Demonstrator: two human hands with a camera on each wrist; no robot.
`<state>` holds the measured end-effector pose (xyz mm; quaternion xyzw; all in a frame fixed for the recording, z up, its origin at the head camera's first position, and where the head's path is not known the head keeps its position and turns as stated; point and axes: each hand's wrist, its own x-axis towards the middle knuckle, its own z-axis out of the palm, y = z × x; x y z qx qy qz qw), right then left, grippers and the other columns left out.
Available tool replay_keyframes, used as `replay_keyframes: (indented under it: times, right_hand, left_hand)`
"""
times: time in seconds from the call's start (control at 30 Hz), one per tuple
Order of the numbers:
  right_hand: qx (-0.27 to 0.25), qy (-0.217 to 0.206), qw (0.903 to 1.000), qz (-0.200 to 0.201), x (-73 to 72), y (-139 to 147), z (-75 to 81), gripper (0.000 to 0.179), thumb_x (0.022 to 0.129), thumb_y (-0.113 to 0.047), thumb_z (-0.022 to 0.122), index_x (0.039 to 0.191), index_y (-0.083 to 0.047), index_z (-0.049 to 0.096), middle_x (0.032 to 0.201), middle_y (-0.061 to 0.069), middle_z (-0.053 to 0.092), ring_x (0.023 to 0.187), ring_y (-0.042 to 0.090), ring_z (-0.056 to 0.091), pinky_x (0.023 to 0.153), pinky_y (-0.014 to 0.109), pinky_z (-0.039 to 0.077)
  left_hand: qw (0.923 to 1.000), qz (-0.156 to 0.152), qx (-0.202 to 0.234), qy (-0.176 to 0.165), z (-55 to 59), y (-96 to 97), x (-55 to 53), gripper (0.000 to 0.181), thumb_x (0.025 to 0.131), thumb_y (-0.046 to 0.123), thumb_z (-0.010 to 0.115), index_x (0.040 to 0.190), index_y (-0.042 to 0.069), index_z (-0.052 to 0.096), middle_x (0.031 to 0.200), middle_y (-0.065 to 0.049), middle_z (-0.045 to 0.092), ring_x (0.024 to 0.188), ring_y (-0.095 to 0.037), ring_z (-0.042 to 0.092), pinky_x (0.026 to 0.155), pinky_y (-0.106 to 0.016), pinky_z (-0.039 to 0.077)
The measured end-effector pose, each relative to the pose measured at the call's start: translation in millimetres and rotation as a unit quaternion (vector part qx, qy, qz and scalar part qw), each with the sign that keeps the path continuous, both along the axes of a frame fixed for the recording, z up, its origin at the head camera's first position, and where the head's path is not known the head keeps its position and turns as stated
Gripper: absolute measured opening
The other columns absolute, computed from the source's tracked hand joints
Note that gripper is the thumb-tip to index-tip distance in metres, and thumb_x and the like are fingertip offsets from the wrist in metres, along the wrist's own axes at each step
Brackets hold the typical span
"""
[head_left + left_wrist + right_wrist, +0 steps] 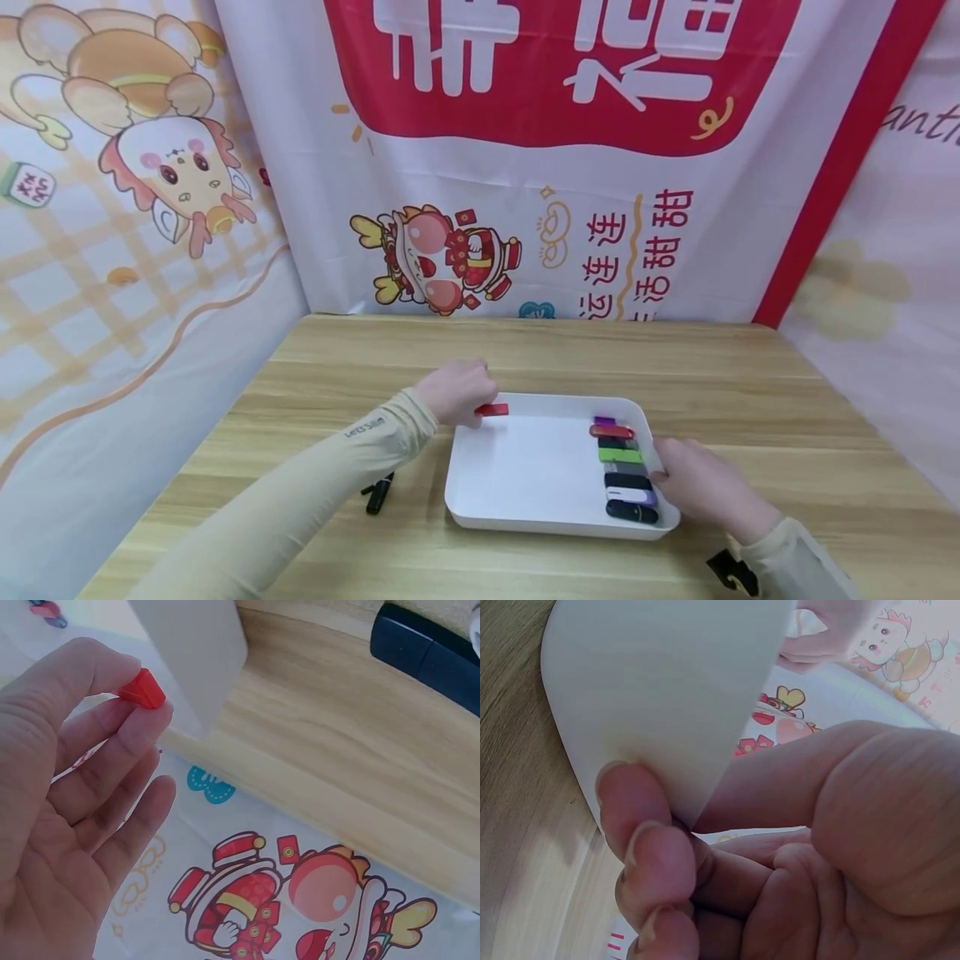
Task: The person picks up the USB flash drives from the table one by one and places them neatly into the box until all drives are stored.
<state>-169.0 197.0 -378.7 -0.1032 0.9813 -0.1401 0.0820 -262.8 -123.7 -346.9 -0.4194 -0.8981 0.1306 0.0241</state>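
My left hand pinches a small red USB stick between thumb and fingers, over the far left corner of a white tray. In the left wrist view only one red end of the stick shows past the fingertips. My right hand grips the tray's right wall, thumb on the inner side and fingers curled against the outer side. Along that wall, inside the tray, several USB sticks lie in a column, among them a green one, a red one and a black one.
Left of the tray, a black USB stick lies on the wooden table, partly near the left sleeve. A black and yellow piece shows beside the right sleeve. Printed cloth hangs behind and at both sides.
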Motion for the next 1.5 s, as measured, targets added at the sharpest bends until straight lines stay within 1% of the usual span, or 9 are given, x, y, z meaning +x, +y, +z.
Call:
replay_keyframes:
  times: [0.1, 0.23, 0.53, 0.7, 0.9, 1.1, 1.37, 1.43, 1.5]
  right_hand:
    - [-0.005, 0.005, 1.0, 0.004, 0.8, 0, -0.4, 0.021, 0.086, -0.002, 0.067, 0.104, 0.007, 0.062, 0.085, 0.009, 0.063, 0.069, 0.02, 0.054, 0.064, 0.042, 0.051]
    - [-0.007, 0.004, 1.0, 0.003, 0.8, 0, -0.1, 0.02, 0.087, -0.002, 0.066, 0.104, 0.007, 0.062, 0.085, 0.009, 0.063, 0.07, 0.021, 0.054, 0.064, 0.042, 0.051]
    - [-0.005, 0.006, 1.0, 0.002, 1.9, -1, 0.2, 0.025, 0.086, -0.002, 0.067, 0.108, 0.009, 0.061, 0.088, 0.011, 0.064, 0.07, 0.021, 0.055, 0.065, 0.043, 0.052]
    - [-0.008, 0.008, 0.9999, 0.004, 2.3, 0, -0.5, 0.024, 0.086, -0.001, 0.067, 0.107, 0.009, 0.061, 0.086, 0.01, 0.064, 0.07, 0.021, 0.054, 0.063, 0.041, 0.051]
    - [-0.006, 0.007, 1.0, 0.003, 1.5, 0, -1.1, 0.023, 0.087, -0.002, 0.067, 0.106, 0.008, 0.062, 0.087, 0.01, 0.064, 0.07, 0.02, 0.054, 0.064, 0.042, 0.052]
    - [-0.002, 0.007, 1.0, 0.003, 1.4, 0, -1.0, 0.022, 0.087, -0.002, 0.067, 0.106, 0.007, 0.062, 0.087, 0.01, 0.064, 0.07, 0.02, 0.054, 0.065, 0.043, 0.052]
    - [-0.007, -0.006, 1.0, 0.0, 1.6, 0, 0.4, 0.024, 0.088, -0.003, 0.067, 0.108, 0.008, 0.061, 0.088, 0.01, 0.064, 0.07, 0.02, 0.054, 0.065, 0.041, 0.051]
    - [-0.008, -0.005, 1.0, 0.001, 1.9, 0, 0.5, 0.024, 0.087, -0.003, 0.067, 0.108, 0.008, 0.061, 0.088, 0.011, 0.064, 0.07, 0.02, 0.054, 0.065, 0.041, 0.052]
    - [-0.006, -0.001, 1.0, 0.003, 2.1, 0, 0.5, 0.023, 0.087, -0.002, 0.068, 0.107, 0.007, 0.061, 0.088, 0.01, 0.064, 0.07, 0.02, 0.055, 0.065, 0.042, 0.052]
  left_hand:
    - [0.9999, 0.007, -0.006, 0.006, -3.7, -1.1, -1.3, 0.012, 0.08, 0.022, 0.082, 0.076, 0.016, 0.072, 0.069, 0.006, 0.056, 0.077, -0.015, 0.051, 0.064, -0.027, 0.045]
    - [0.9999, 0.011, -0.01, 0.006, -6.0, -2.4, -2.4, 0.013, 0.081, 0.023, 0.082, 0.077, 0.016, 0.072, 0.069, 0.006, 0.055, 0.079, -0.015, 0.05, 0.064, -0.027, 0.045]
    - [0.999, 0.005, -0.032, 0.031, -16.8, 0.1, -9.8, 0.015, 0.08, 0.023, 0.082, 0.073, 0.017, 0.07, 0.068, 0.006, 0.056, 0.08, -0.017, 0.049, 0.064, -0.028, 0.044]
    - [0.9986, -0.005, -0.041, 0.033, -24.9, 5.1, -13.6, 0.011, 0.081, 0.016, 0.078, 0.074, 0.019, 0.07, 0.07, 0.007, 0.058, 0.08, -0.017, 0.048, 0.064, -0.03, 0.044]
    - [0.9948, -0.026, -0.078, 0.059, -29.2, 9.1, -12.5, 0.014, 0.081, 0.013, 0.075, 0.074, 0.021, 0.066, 0.075, 0.008, 0.062, 0.081, -0.017, 0.051, 0.067, -0.029, 0.045]
    - [0.9939, -0.019, -0.088, 0.063, -29.4, 9.6, -10.6, 0.011, 0.081, 0.017, 0.075, 0.077, 0.02, 0.066, 0.078, 0.006, 0.064, 0.082, -0.018, 0.052, 0.069, -0.03, 0.045]
    - [0.9958, 0.01, -0.079, 0.046, -30.0, 8.6, -9.4, 0.012, 0.079, 0.021, 0.079, 0.079, 0.02, 0.068, 0.079, 0.006, 0.063, 0.084, -0.017, 0.051, 0.07, -0.03, 0.046]
    - [0.998, 0.013, -0.054, 0.032, -28.8, 5.5, -9.1, 0.01, 0.08, 0.02, 0.079, 0.079, 0.02, 0.069, 0.077, 0.006, 0.063, 0.082, -0.016, 0.05, 0.071, -0.029, 0.046]
    - [0.9997, 0.019, -0.007, 0.01, -24.9, 0.5, -8.7, 0.009, 0.082, 0.018, 0.078, 0.078, 0.02, 0.069, 0.072, 0.007, 0.061, 0.077, -0.015, 0.05, 0.07, -0.028, 0.045]
